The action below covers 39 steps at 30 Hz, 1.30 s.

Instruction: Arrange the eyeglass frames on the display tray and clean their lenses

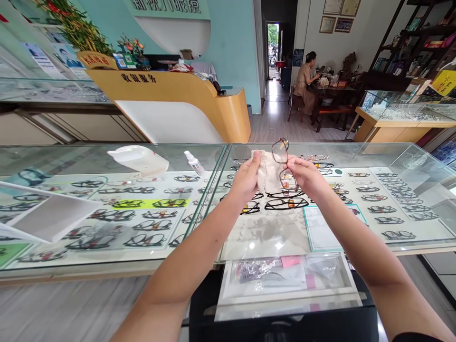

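My left hand (246, 179) grips a cream-coloured cloth (268, 172), with the thumb on top of it. In my right hand (305, 175) is a pair of eyeglasses (280, 153) with thin dark reddish-brown rims, pinched near the middle and turned on end. The cloth lies right beside the lenses; whether it touches them I cannot tell. Both hands are above the glass display case (263, 237), over rows of dark spectacle frames (286, 204).
A white spray bottle (194, 162) and a white plastic container (138, 159) stand on the left glass top, near a white open box (53, 216). Below me an open drawer (285, 297) holds plastic packets. A person (305, 80) sits at a far table.
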### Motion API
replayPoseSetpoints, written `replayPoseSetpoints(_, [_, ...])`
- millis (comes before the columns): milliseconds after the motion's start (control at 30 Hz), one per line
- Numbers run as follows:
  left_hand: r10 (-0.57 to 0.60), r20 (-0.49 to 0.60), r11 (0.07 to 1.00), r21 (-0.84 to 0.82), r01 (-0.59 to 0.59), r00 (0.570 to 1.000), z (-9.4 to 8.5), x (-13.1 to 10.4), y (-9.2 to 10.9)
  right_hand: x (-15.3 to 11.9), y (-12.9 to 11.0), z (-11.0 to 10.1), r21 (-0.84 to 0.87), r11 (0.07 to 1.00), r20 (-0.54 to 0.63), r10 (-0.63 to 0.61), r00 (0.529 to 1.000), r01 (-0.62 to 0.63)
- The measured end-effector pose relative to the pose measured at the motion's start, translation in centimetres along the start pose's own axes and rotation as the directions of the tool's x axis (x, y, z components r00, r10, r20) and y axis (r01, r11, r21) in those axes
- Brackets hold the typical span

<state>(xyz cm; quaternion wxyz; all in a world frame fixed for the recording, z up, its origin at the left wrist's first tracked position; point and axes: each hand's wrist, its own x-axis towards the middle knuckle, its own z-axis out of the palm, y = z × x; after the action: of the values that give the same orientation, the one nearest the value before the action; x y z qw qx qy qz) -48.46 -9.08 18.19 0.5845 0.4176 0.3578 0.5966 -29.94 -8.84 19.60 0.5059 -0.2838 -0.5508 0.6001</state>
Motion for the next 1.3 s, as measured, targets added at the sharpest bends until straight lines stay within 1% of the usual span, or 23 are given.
replayPoseSetpoints(100, [0.022, -0.017, 1.0, 0.009, -0.022, 1.0, -0.1, 0.1, 0.2, -0.2, 0.4, 0.3, -0.05, 0.999, 0.025, 0.009, 1.0, -0.008])
replayPoseSetpoints(233, [0.066, -0.011, 0.997, 0.048, -0.066, 0.998, -0.3, 0.2, -0.2, -0.3, 0.9, 0.7, -0.093, 0.995, 0.058, 0.046, 0.997, -0.041])
replayPoseSetpoints(367, [0.104, 0.012, 0.989, 0.101, -0.105, 0.994, -0.6, 0.1, -0.5, -0.4, 0.9, 1.1, -0.069, 0.991, 0.086, 0.124, 0.989, -0.118])
replayPoseSetpoints(467, [0.114, 0.012, 0.984, 0.137, -0.114, 0.993, -0.8, 0.0, 0.0, -0.5, 0.6, 1.2, -0.016, 0.986, 0.089, 0.166, 0.982, -0.165])
replayPoseSetpoints(533, [0.104, 0.041, 0.985, 0.135, -0.109, 0.994, -1.0, -0.1, 0.5, -0.5, 0.5, 1.2, 0.038, 0.983, 0.087, 0.177, 0.98, -0.181])
replayPoseSetpoints(633, [0.075, 0.118, 0.986, 0.139, -0.091, 0.99, -1.0, -0.2, 1.3, -0.5, 0.6, 1.1, 0.113, 0.972, 0.095, 0.195, 0.976, -0.205])
replayPoseSetpoints(733, [0.044, 0.194, 0.986, 0.147, -0.073, 0.98, -0.8, -0.4, 1.8, -0.4, 0.7, 1.0, 0.134, 0.965, 0.111, 0.21, 0.971, -0.224])
replayPoseSetpoints(800, [0.046, 0.222, 0.986, 0.146, -0.08, 0.974, -0.6, -0.5, 1.9, -0.4, 0.7, 1.0, 0.131, 0.966, 0.117, 0.209, 0.971, -0.223])
replayPoseSetpoints(900, [0.094, 0.199, 0.976, 0.174, -0.13, 0.975, -0.4, -0.7, 1.7, -0.5, 0.9, 1.2, 0.135, 0.96, 0.137, 0.225, 0.965, -0.243])
replayPoseSetpoints(1067, [0.196, 0.059, 0.956, 0.213, -0.204, 0.979, -0.2, -0.8, 1.0, -0.6, 1.2, 1.4, 0.113, 0.955, 0.177, 0.251, 0.952, -0.273])
replayPoseSetpoints(1167, [0.237, 0.007, 0.951, 0.204, -0.233, 0.972, -0.2, -0.6, 0.6, -0.6, 1.2, 1.5, 0.088, 0.958, 0.194, 0.252, 0.948, -0.272])
replayPoseSetpoints(1233, [0.234, 0.027, 0.952, 0.195, -0.235, 0.972, -0.4, -0.3, 0.5, -0.6, 1.0, 1.5, 0.082, 0.959, 0.193, 0.253, 0.948, -0.273])
replayPoseSetpoints(1300, [0.182, 0.102, 0.963, 0.183, -0.199, 0.978, -0.8, 0.0, 0.7, -0.6, 0.7, 1.3, 0.081, 0.96, 0.172, 0.253, 0.952, -0.27])
